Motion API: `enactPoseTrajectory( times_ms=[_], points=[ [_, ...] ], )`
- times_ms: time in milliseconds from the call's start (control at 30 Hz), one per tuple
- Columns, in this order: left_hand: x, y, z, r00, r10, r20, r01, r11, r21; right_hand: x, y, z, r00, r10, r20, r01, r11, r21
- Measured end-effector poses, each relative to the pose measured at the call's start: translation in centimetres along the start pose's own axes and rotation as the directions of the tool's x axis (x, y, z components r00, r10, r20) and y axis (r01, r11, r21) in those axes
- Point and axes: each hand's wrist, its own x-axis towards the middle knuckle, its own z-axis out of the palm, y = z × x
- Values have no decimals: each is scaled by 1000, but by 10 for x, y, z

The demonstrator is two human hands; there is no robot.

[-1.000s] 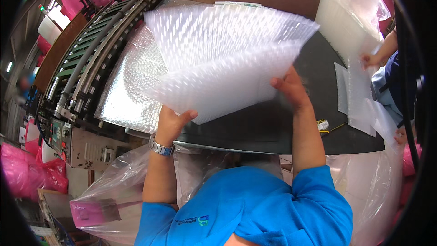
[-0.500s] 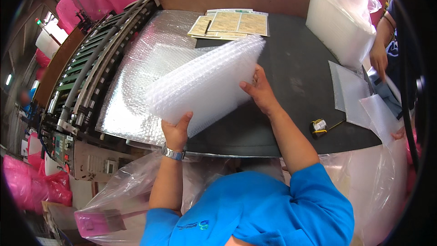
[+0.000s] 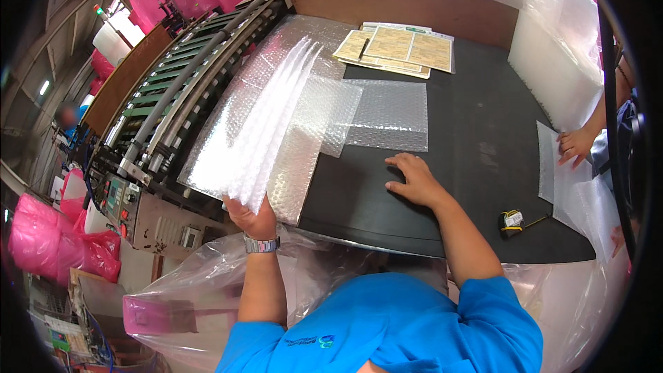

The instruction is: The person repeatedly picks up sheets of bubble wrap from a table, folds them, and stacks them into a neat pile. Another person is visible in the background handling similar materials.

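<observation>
My left hand [image 3: 252, 220], with a metal watch at its wrist, is closed on the near end of a stack of bubble wrap sheets [image 3: 275, 121]. The stack stands tilted on its long edge, its layers fanned toward the top. Beneath it lies a large silvery bubble sheet [image 3: 293, 31]. My right hand [image 3: 416, 181] is empty, fingers apart, low over the black tabletop [image 3: 373, 197]. Just beyond it, two clear bubble wrap pieces [image 3: 390, 114] overlap on the table; the stack partly hides the left one.
A roller machine [image 3: 179, 79] with a control panel [image 3: 119, 200] borders the table's left. Printed papers with a pen [image 3: 397, 48] lie at the back. Rightward are a tape measure [image 3: 512, 222], a tall white stack [image 3: 556, 65], and another person's hand [image 3: 577, 145] on bubble wrap sheets [image 3: 573, 186].
My right hand has let go of the stack and moved down, opening. The stack has swung left and more upright in my left hand, uncovering bubble wrap pieces on the table.
</observation>
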Motion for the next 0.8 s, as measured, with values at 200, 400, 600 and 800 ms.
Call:
enactPoseTrajectory(
  times_ms=[200, 400, 600, 800],
  points=[
    [-1, -5, -2, 1000, -22, 15, 22, 998, -51, 1, -1, -2, 999, -2, 40, 1, 1000, 13],
    [16, 22, 7, 973, -212, -89, 192, 962, -196, 1, 2, -1, 999, -29, 34, 29, 1000, -1],
    [36, 15, 5, 548, -694, 467, 688, 55, -724, 2, 3, -3, 999, -27, 37, 27, 999, -19],
    [39, -1, 7, 480, -621, 620, 690, -170, -704, 1, 1, -4, 998, -17, 67, 17, 1000, -8]
  ],
)
